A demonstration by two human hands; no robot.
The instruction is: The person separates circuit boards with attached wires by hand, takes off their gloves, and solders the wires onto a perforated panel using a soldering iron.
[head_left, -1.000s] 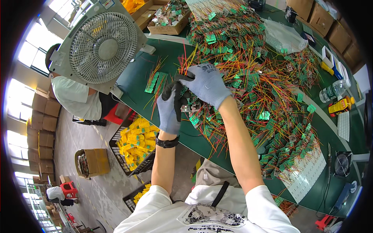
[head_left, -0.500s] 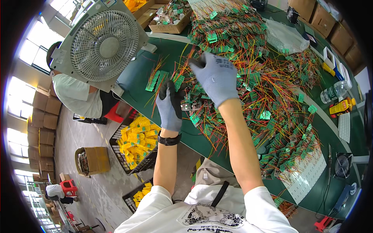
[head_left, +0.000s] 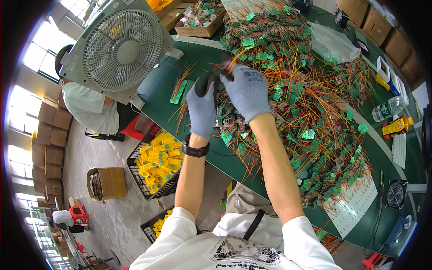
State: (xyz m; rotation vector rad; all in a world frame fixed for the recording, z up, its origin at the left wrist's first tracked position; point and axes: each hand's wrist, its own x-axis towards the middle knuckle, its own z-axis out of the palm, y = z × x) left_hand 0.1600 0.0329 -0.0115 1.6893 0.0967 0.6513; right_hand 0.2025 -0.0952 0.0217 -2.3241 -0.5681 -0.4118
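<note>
My left hand (head_left: 202, 103) and my right hand (head_left: 247, 92) wear grey gloves with dark fingers and meet above the green table. Their fingertips are pinched together; what lies between them is hidden and blurred, with orange-red wire showing just past the right fingers. Close by on the left, small green circuit boards (head_left: 178, 92) with red and yellow wires lie side by side. Under and right of my right hand spreads a large heap of wired circuit boards (head_left: 292, 121).
A box fan (head_left: 128, 51) stands at the far left, near a seated person (head_left: 92, 108). Black crates hold yellow parts (head_left: 159, 162) beside the table. On the right are a perforated white board (head_left: 355, 207), a plastic bottle (head_left: 389, 109) and a small black fan (head_left: 397, 193).
My left hand has moved up and right, its fingers closing against those of my right hand. A board that lay beside the left fingers is no longer visible there. My right hand has shifted slightly left.
</note>
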